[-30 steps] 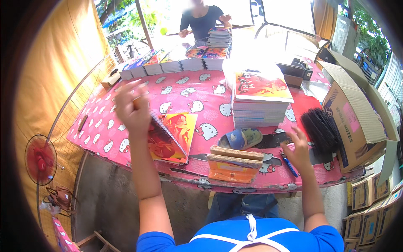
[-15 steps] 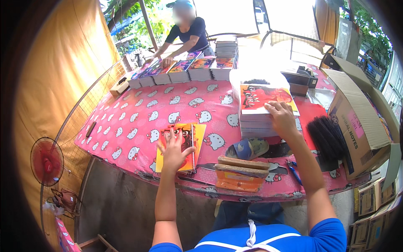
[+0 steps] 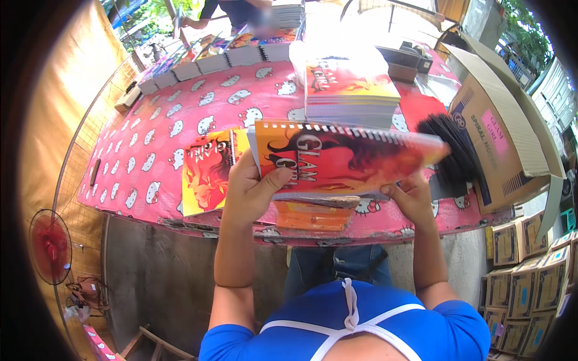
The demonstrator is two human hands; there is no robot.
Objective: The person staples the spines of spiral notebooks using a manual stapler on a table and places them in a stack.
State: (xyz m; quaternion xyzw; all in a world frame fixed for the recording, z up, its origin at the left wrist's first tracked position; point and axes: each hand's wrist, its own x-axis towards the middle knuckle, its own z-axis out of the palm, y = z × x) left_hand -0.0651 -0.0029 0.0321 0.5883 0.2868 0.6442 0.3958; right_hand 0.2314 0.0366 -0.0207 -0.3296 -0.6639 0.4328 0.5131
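Above the near part of the table I hold an unbound notebook (image 3: 355, 157) with a red and orange cover. A row of punched holes runs along its far edge. My left hand (image 3: 256, 186) grips its left end, thumb on the cover and fingers underneath. My right hand (image 3: 408, 195) is closed on its lower right edge, with the thumb showing. Left of my left hand lies a spiral-bound notebook (image 3: 205, 174) with a yellow and red cover. Behind the held notebook stands a stack of similar unbound notebooks (image 3: 352, 108).
A wooden block with an orange front (image 3: 313, 216) sits at the near edge. Black spiral coils (image 3: 448, 141) lie beside an open cardboard box (image 3: 481, 135). Notebook stacks (image 3: 211, 63) line the far side, by a co-worker (image 3: 238, 12). A red fan (image 3: 51, 246) stands left.
My left hand has left the spiral-bound notebook and my right hand the stack's top. Both now hold an unbound notebook in front of the stack. The view has tilted down.
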